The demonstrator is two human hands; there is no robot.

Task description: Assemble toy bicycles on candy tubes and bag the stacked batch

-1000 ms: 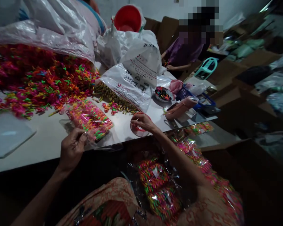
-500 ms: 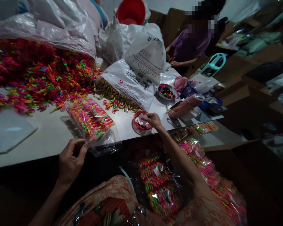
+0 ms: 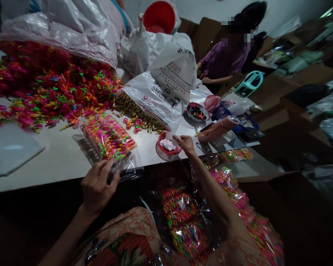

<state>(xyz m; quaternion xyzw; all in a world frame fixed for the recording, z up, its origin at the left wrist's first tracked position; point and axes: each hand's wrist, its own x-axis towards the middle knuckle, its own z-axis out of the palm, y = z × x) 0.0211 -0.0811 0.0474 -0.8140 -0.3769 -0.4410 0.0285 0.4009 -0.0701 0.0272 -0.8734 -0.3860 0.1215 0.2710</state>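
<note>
My right hand (image 3: 185, 143) pinches a small white paper slip (image 3: 170, 137) just above a round red plastic basket (image 3: 160, 148). More white slips (image 3: 168, 144) lie inside that basket. At the near end of a clear plastic bag (image 3: 131, 162) is my left hand (image 3: 98, 184), its fingertips touching the film and its thumb held apart from the fingers. Packed in the bag are rows of small pink, orange, yellow and green plastic pieces (image 3: 109, 135); it lies flat on the white table (image 3: 58, 159) near the front edge.
A large heap of colourful plastic pieces (image 3: 58, 88) spreads at the left back. White sacks (image 3: 166, 85) stand behind. To the right are a bowl (image 3: 197, 112), a pink cylindrical object (image 3: 218, 129) and a blue basket (image 3: 245, 123). Filled bags (image 3: 183, 218) lie below. A person in purple (image 3: 224, 62) sits opposite.
My right hand has lifted a white slip out of the red basket. My left hand has moved right and up along the bag's near end, and its fingers have spread.
</note>
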